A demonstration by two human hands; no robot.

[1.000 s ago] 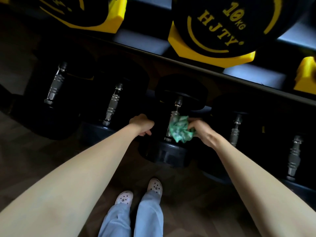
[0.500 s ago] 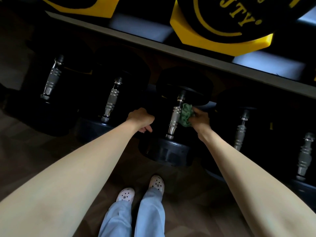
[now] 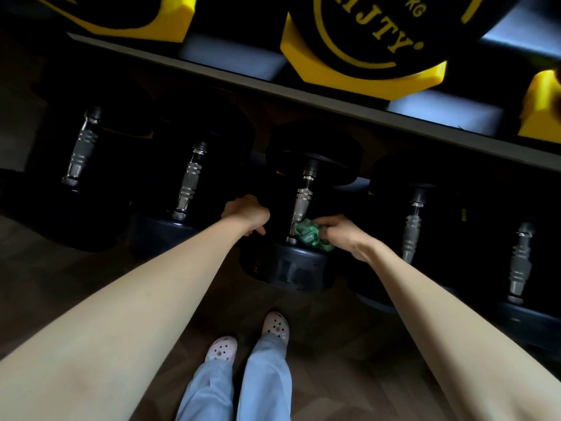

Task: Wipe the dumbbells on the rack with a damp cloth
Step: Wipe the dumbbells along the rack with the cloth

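Bunching the green cloth [image 3: 309, 235] in its fingers, the right hand [image 3: 340, 235] presses it against the lower end of the chrome handle [image 3: 302, 202] of the middle dumbbell [image 3: 288, 268] at frame centre, likely to scrub where handle meets head. The left hand [image 3: 246, 212], fingers curled, sits at that dumbbell's left, seemingly bracing it; whether it grasps anything is lost in shadow. Either side, neighbouring dumbbells [image 3: 188, 183] crowd close, and the upper shelf rail [image 3: 303, 95] overhangs the far head, limiting reach.

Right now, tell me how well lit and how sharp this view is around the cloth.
Head view: dim overall; the lower dumbbell heads sink into shadow, yet the metal handle catches light and the green cloth in the right hand reads clearly. Head view, top: the yellow lettering is slightly blurred.
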